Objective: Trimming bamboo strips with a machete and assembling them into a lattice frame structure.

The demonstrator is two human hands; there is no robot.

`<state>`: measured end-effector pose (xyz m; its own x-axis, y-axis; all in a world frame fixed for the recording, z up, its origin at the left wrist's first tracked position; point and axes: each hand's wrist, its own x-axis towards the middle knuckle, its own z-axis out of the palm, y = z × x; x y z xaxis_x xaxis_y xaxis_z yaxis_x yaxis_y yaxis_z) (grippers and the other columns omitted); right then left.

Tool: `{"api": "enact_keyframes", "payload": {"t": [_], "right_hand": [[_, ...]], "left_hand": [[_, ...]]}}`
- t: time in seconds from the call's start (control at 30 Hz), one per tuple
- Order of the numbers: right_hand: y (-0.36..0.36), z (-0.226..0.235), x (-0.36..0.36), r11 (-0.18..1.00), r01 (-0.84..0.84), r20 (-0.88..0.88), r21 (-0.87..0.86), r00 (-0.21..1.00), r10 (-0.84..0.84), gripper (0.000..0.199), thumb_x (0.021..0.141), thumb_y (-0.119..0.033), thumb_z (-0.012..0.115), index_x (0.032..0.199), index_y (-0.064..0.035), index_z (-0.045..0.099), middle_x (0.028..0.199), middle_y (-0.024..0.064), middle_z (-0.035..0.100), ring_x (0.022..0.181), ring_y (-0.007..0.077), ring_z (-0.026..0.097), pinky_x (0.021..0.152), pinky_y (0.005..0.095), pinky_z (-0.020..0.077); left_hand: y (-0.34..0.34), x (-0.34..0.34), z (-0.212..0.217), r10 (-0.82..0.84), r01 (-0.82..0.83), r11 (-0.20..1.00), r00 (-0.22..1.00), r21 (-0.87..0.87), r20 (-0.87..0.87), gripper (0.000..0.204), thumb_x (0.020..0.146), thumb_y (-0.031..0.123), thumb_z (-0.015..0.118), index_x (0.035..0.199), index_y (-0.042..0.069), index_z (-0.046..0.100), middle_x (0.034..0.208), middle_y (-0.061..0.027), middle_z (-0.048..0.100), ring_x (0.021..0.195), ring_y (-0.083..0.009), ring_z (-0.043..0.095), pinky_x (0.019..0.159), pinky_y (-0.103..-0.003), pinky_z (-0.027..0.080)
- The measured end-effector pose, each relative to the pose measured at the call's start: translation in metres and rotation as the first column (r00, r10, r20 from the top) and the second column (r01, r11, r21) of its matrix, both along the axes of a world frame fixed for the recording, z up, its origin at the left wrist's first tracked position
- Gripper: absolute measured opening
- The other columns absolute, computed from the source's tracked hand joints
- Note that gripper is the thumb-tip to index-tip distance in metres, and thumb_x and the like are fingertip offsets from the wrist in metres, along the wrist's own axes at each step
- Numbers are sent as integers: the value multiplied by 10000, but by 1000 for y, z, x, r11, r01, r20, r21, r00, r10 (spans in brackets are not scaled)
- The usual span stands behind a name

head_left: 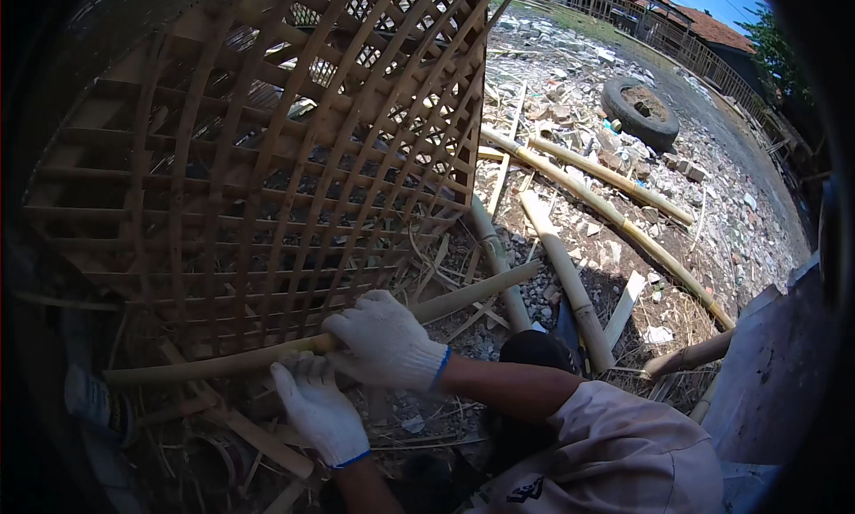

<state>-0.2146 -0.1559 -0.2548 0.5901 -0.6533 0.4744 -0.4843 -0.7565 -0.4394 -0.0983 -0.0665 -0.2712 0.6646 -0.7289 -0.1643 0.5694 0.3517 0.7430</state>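
A long bamboo pole (472, 293) slants across in front of me, its left end low and its right end higher. My right hand (387, 340), in a white knit glove with a blue cuff, is closed over the pole near its middle. Just left of it, my left hand (319, 412), gloved alike, has its fingers curled against the pole's lower side. Part of the left hand's grip is hidden. Behind the pole stands a large woven bamboo lattice (267, 175), leaning up on the left.
More bamboo poles (570, 282) lie on the rubble at the right, beside a split strip (625, 309). A tyre (641, 111) lies farther off. Bamboo scraps (267, 443) litter the ground below my hands. A pale sheet-like surface (757, 371) rises at the right.
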Motion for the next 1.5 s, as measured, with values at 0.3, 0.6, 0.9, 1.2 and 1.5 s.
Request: {"api": "enact_keyframes", "payload": {"t": [0.3, 0.6, 0.9, 1.2, 1.5], "right_hand": [[-14, 14, -18, 993, -116, -8, 25, 993, 116, 415, 870, -273, 729, 1230, -85, 646, 988, 94, 715, 957, 306, 687, 885, 456, 488], [-39, 44, -35, 992, -45, 57, -118, 997, 53, 492, 869, -206, 717, 1345, -123, 627, 1074, 125, 667, 1039, 337, 641, 956, 483, 455], [-131, 231, -47, 645, 104, 153, -757, 988, 20, 420, 933, -160, 702, 1351, -177, 669, 1182, 88, 683, 1093, 309, 632, 1004, 496, 434], [-262, 361, 0, 631, -38, -17, -775, 999, 39, 401, 1027, -223, 571, 1421, -237, 648, 1235, 75, 710, 1156, 270, 637, 1093, 427, 399], [-257, 350, 13, 931, -88, -33, -355, 996, 82, 514, 923, -260, 409, 1333, -105, 678, 1075, 162, 725, 993, 273, 689, 935, 428, 538]], "left_hand": [[-13, -17, 1, -18, 18, 1000, 999, -9, -40, 328, 1078, 421, 568, 1119, 96, 589, 1005, -39, 547, 930, -169, 513, 938, -351, 427], [-27, -14, -21, -97, 90, 995, 981, -50, -167, 394, 1055, 429, 605, 1194, 61, 597, 1087, -104, 587, 999, -215, 561, 968, -376, 471], [-50, -14, -30, -168, 176, 984, 942, 3, -289, 331, 1079, 378, 572, 1140, 68, 667, 1004, -56, 718, 924, -163, 679, 813, -315, 528], [-49, -3, -48, -222, 220, 975, 973, -41, -61, 227, 1085, 279, 553, 1193, 99, 641, 1111, -60, 719, 991, -183, 706, 819, -318, 576], [-63, -4, -50, -227, 222, 974, 963, -48, -144, 315, 1040, 352, 644, 1118, 48, 674, 1003, -70, 730, 864, -177, 684, 797, -331, 545]]}}
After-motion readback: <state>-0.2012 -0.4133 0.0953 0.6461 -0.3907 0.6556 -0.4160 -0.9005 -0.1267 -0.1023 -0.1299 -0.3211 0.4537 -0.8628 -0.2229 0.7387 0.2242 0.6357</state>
